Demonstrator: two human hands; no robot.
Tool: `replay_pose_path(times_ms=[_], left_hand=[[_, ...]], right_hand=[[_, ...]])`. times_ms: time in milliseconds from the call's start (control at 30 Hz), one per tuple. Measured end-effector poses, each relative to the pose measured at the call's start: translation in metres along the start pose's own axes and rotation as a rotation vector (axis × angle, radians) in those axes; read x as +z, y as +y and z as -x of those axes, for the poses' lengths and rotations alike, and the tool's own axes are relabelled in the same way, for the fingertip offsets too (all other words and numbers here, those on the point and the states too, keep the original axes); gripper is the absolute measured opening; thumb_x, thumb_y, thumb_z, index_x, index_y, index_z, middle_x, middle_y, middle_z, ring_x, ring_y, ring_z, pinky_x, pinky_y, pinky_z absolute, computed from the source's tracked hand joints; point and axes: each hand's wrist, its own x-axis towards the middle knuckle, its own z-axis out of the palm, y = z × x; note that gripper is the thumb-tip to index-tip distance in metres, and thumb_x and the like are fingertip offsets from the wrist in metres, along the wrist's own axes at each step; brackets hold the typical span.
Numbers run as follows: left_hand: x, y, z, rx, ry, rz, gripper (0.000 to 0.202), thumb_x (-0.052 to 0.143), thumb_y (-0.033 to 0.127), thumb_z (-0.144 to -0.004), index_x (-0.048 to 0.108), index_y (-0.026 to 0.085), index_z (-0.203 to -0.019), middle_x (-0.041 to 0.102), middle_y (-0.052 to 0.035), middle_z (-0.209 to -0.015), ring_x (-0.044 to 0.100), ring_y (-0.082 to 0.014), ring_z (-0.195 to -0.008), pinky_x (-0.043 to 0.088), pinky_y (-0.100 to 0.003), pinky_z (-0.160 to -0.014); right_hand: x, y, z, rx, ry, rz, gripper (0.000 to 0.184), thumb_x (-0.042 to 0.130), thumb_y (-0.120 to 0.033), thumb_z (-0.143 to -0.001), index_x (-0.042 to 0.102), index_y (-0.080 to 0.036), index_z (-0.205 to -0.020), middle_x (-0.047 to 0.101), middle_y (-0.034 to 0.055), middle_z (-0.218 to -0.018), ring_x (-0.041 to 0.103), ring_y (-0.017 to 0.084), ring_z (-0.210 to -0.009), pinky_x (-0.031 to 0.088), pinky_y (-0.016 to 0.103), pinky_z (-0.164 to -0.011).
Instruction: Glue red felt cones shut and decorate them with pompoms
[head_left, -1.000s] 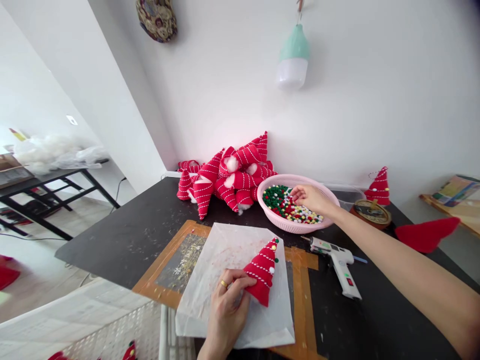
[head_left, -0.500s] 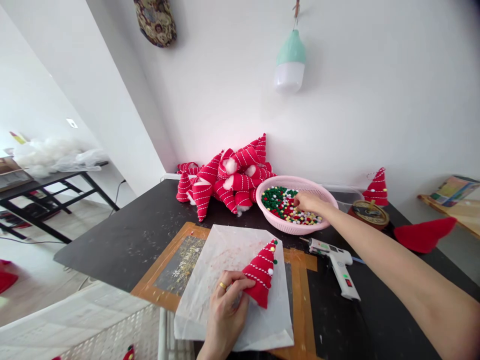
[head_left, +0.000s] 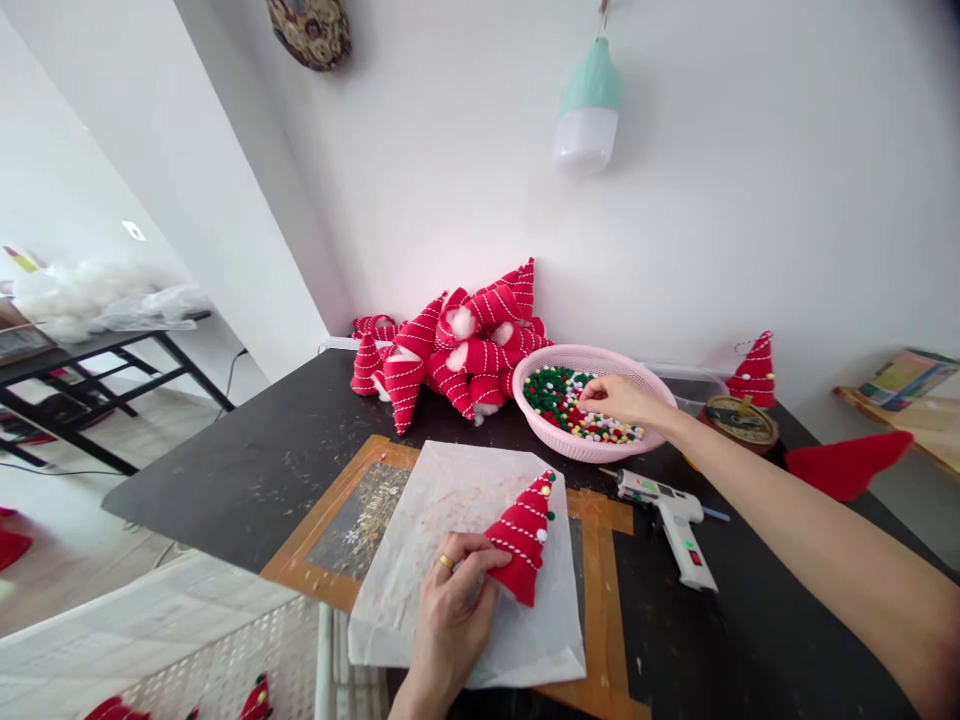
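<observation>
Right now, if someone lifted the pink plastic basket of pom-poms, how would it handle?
Probably light for its size: the basket looks like thin perforated plastic, so its rim may flex. The small pom-poms lie loose, so tilting it would likely send them rolling out.

White plaster walls (head_left: pixel 750 180) meet in a corner ahead of me, evenly lit and bright, and my dark, speckled tabletop (head_left: pixel 225 490) runs up against them. Above hang a patterned oval wall ornament (head_left: pixel 310 30) and a mint-and-white bulb-shaped fixture (head_left: pixel 587 108). Off to my left, a black metal-framed side table (head_left: pixel 97 375) stands on the pale floor (head_left: pixel 97 440). A light wooden ledge (head_left: pixel 892 415) sits to my right.
</observation>
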Motion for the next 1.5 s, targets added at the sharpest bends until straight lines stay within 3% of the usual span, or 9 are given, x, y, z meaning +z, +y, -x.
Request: replay_pose_path(times_ms=[133, 267, 400, 500, 867, 1067, 1133, 1333, 1500], left_hand=[[0.001, -0.001, 0.001, 0.000, -0.002, 0.013, 0.036, 0.049, 0.000, -0.082, 0.073, 0.024, -0.095, 0.066, -0.0044, -0.096, 0.066, -0.0168, -0.087, 0.055, -0.028, -0.076], [0.001, -0.002, 0.003, -0.011, -0.004, 0.022, 0.034, 0.051, 0.001, -0.083, 0.072, 0.024, -0.096, 0.066, -0.0045, -0.098, 0.066, -0.0169, -0.089, 0.055, -0.027, -0.077], [0.001, -0.002, 0.003, 0.002, 0.008, 0.036, 0.035, 0.051, 0.000, -0.083, 0.072, 0.024, -0.097, 0.066, -0.0043, -0.096, 0.066, -0.0167, -0.089, 0.055, -0.027, -0.078], [0.000, -0.001, 0.002, 0.006, 0.008, 0.036, 0.034, 0.051, 0.000, -0.082, 0.072, 0.023, -0.097, 0.066, -0.0045, -0.096, 0.066, -0.0167, -0.088, 0.055, -0.027, -0.077], [0.002, -0.003, 0.003, 0.012, 0.014, 0.033, 0.034, 0.052, 0.001, -0.084, 0.072, 0.024, -0.098, 0.066, -0.0044, -0.095, 0.066, -0.0168, -0.087, 0.055, -0.027, -0.076], [0.001, -0.002, 0.002, 0.016, 0.003, 0.026, 0.034, 0.053, 0.001, -0.083, 0.072, 0.024, -0.099, 0.067, -0.0041, -0.095, 0.066, -0.0172, -0.087, 0.055, -0.028, -0.076], [0.001, -0.001, 0.002, 0.016, 0.001, 0.024, 0.033, 0.052, 0.001, -0.084, 0.072, 0.024, -0.098, 0.067, -0.0044, -0.095, 0.066, -0.0174, -0.088, 0.056, -0.028, -0.076], [0.000, -0.002, 0.002, 0.015, -0.009, 0.008, 0.032, 0.052, 0.003, -0.085, 0.072, 0.024, -0.098, 0.067, -0.0053, -0.096, 0.066, -0.0178, -0.089, 0.056, -0.029, -0.077], [0.000, -0.001, 0.002, -0.001, -0.010, 0.003, 0.031, 0.052, 0.003, -0.085, 0.073, 0.024, -0.096, 0.067, -0.0051, -0.096, 0.067, -0.0174, -0.087, 0.056, -0.028, -0.075]], right_hand=[[0.012, -0.039, 0.027, -0.132, -0.024, -0.122, 0.016, 0.066, -0.032, -0.087, 0.076, -0.021, -0.081, 0.075, 0.0020, -0.085, 0.067, 0.018, -0.078, 0.048, 0.028, -0.072], [0.044, -0.075, 0.057, -0.277, -0.154, -0.243, 0.010, 0.072, -0.025, -0.085, 0.081, -0.022, -0.086, 0.067, -0.0003, -0.082, 0.061, 0.014, -0.072, 0.045, 0.025, -0.066], [0.074, -0.091, 0.070, -0.312, -0.281, -0.259, 0.013, 0.073, -0.018, -0.084, 0.084, -0.022, -0.091, 0.062, -0.0006, -0.082, 0.060, 0.013, -0.071, 0.043, 0.025, -0.065], [0.084, -0.095, 0.070, -0.327, -0.296, -0.202, 0.016, 0.073, -0.014, -0.083, 0.085, -0.022, -0.091, 0.061, -0.0008, -0.079, 0.059, 0.013, -0.071, 0.041, 0.025, -0.065], [0.084, -0.093, 0.076, -0.383, -0.315, -0.088, 0.019, 0.071, -0.018, -0.089, 0.085, -0.026, -0.098, 0.058, -0.0012, -0.076, 0.057, 0.014, -0.071, 0.038, 0.025, -0.064], [0.079, -0.095, 0.088, -0.491, -0.268, 0.045, 0.021, 0.061, -0.023, -0.097, 0.082, -0.024, -0.098, 0.060, 0.0003, -0.081, 0.057, 0.015, -0.075, 0.038, 0.027, -0.067], [0.075, -0.098, 0.092, -0.523, -0.244, 0.118, 0.024, 0.056, -0.022, -0.099, 0.080, -0.022, -0.095, 0.060, 0.0012, -0.082, 0.057, 0.016, -0.078, 0.038, 0.028, -0.067], [0.073, -0.099, 0.100, -0.574, -0.234, 0.211, 0.029, 0.052, -0.014, -0.095, 0.076, -0.024, -0.110, 0.064, 0.0039, -0.090, 0.059, 0.020, -0.085, 0.038, 0.031, -0.069], [0.063, -0.097, 0.098, -0.549, -0.201, 0.124, 0.032, 0.052, -0.014, -0.096, 0.077, -0.024, -0.114, 0.066, 0.0046, -0.089, 0.061, 0.020, -0.083, 0.042, 0.031, -0.070]])
